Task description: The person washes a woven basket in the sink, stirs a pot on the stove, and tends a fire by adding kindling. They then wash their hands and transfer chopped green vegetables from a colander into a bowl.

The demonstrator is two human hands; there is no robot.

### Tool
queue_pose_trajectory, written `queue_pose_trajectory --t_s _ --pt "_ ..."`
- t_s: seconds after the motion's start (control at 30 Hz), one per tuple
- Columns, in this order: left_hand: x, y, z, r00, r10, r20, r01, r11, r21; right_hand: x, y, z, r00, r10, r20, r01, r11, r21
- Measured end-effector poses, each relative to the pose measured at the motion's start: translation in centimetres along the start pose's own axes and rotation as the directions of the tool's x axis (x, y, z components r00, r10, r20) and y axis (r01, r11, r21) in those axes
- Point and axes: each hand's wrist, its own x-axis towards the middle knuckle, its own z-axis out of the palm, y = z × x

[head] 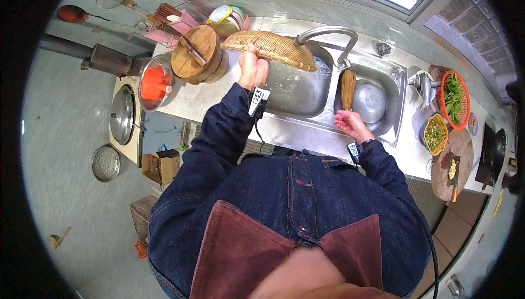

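My left hand [253,68] grips the rim of a woven bamboo basket [270,46], tilted over the back of the left sink basin [297,94]. Water stands in that basin, foamy towards its right side. At the front edge of the right basin [394,106] is my right hand [352,123], its fingers partly curled. A bamboo scrubbing brush [348,87] extends from just beyond those fingers into the basin. Whether the fingers grip its near end I cannot tell. Beside the brush lies a round metal pot or bowl [369,98]. The faucet [328,30] arches over the divider.
Left of the sink stand a lidded wooden bucket [195,55] and a metal bowl [157,96] holding a red item. On the right are fish [423,87], an orange basket of greens [454,100], a yellow basket [435,135], and a cleaver [453,172] on a round chopping block [463,155].
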Motion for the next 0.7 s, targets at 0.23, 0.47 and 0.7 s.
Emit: queue_pose_trajectory --t_s 0.23,0.47,0.7 --pt "-4.3 -0.9 -2.0 0.995 -0.012 0.102 0.036 0.971 -0.238 4.2 -7.6 1.2 0.977 -0.213 0.0 0.213 0.977 0.018" --pt "-7.2 1.2 -5.0 0.976 -0.054 0.209 0.164 0.814 -0.557 11.5 -11.6 3.2 0.993 -0.107 0.044 0.092 0.962 0.255" --pt "-10.1 2.7 -7.4 0.975 -0.022 0.219 0.166 0.727 -0.666 17.8 -11.9 0.0 0.985 -0.066 0.16 0.017 0.956 0.293"
